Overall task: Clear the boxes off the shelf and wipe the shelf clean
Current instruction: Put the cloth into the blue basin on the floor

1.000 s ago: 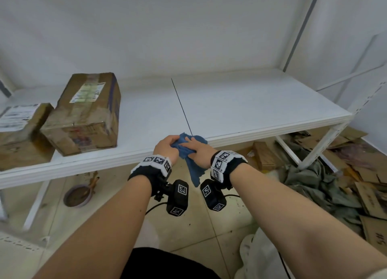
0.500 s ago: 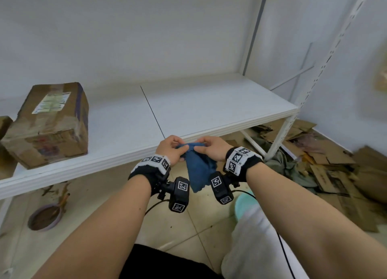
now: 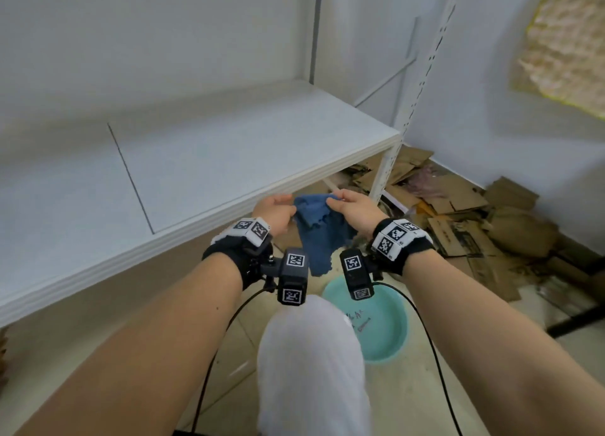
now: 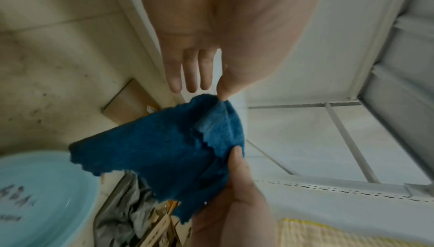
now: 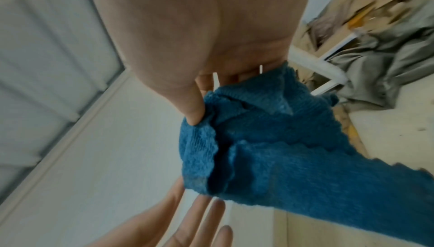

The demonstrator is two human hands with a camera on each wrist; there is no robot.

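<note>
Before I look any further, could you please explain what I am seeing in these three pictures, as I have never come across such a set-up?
There is no machine here. A person works with bare hands, wearing one camera on the head and a small black camera strapped to each wrist. The wide picture comes from the head camera and looks down along both forearms. The other two look along each hand at its fingers. The left hand and the right hand hold a blue cloth between them in the air, just in front of the white shelf. The left pinches a top corner with its other fingers straight; the right grips the cloth, thumb pressed into it. On the floor below are a turquoise basin and, further right, flattened cardboard.
</note>
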